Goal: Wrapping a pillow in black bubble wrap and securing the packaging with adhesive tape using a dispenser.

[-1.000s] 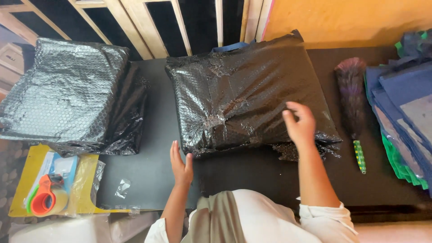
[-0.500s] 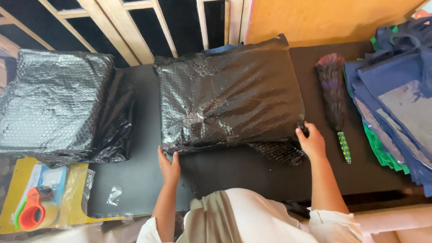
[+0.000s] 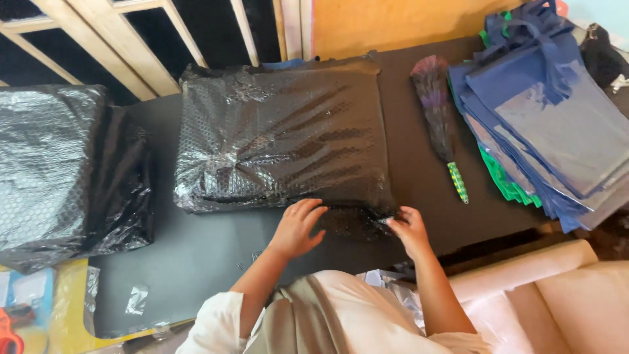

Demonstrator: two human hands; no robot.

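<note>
Over the dark surface [image 3: 196, 255], I watch both hands work the near edge of a parcel wrapped in black bubble wrap [image 3: 282, 141]: the left hand [image 3: 298, 226] lies flat and released on a loose flap [image 3: 354, 219], the right hand [image 3: 409, 229] in a pinching grip at that flap's corner. I judge the thin film could tear, or the fold spring open under an uneven pull.

Your dark tabletop [image 3: 216, 255] carried a black bubble-wrapped parcel [image 3: 282, 137] at centre, a stack of black bubble wrap [image 3: 59, 170] at its left end, a feather duster [image 3: 438, 111] lying just right of the parcel, and piled blue and green fabric bags [image 3: 544, 124] at the right.
</note>
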